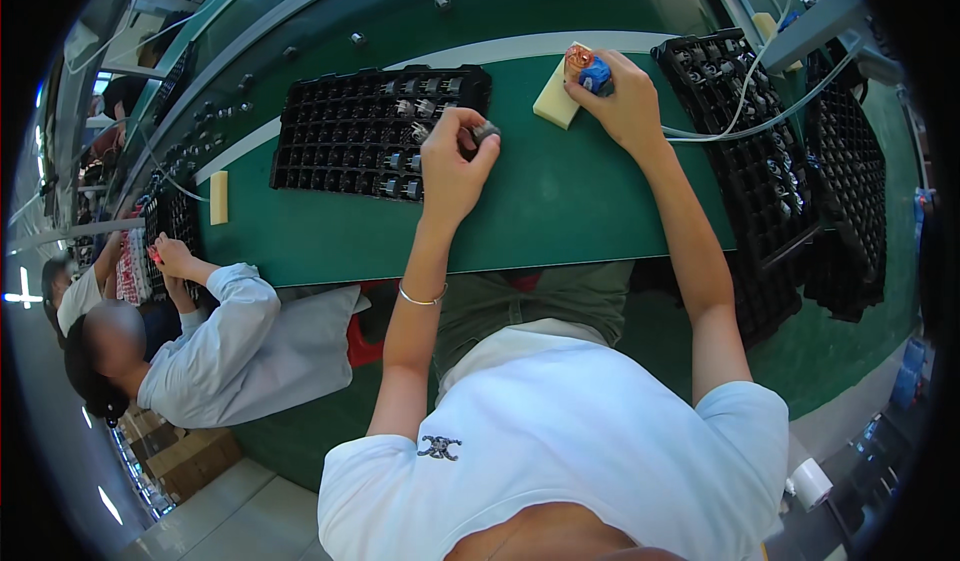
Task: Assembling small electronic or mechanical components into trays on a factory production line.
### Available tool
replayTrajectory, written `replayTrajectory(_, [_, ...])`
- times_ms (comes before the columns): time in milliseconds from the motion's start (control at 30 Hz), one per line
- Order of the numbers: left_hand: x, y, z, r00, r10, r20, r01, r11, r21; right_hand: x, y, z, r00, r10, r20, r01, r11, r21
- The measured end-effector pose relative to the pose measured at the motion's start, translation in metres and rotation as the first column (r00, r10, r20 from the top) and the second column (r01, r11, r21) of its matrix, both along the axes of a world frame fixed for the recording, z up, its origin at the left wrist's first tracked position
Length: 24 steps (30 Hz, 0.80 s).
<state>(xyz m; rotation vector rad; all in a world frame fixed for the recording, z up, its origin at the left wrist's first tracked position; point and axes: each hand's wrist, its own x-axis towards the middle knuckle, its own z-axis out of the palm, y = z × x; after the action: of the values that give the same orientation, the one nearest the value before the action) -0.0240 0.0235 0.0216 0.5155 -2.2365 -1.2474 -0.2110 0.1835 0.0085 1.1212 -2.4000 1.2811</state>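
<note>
Your left hand (455, 166) pinches a small dark part (485, 133) beside the black tray (345, 126); your right hand (625, 101) curls around a blue-and-orange bundle (590, 71) over the yellow block (553, 106). A slack left pinch could drop the part among the tray's metal pieces (393, 162).

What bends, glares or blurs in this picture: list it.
All head view: the pale strip bows; corners go black; light streaks glare at lower left; the dark part in the left hand is too small to make out.
</note>
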Motion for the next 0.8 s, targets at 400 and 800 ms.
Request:
replayTrajectory(400, [0.000,0.000,-0.015,0.999,-0.023,-0.035,0.025,0.999,0.042,-0.003,0.005,0.003,0.969,0.017,0.248,-0.043,0.994,0.103])
replayTrajectory(800, [-0.004,-0.005,0.000,0.983,-0.126,-0.133,0.174,0.872,0.458,-0.015,0.010,0.004,0.971,0.049,0.233,-0.076,0.992,0.104])
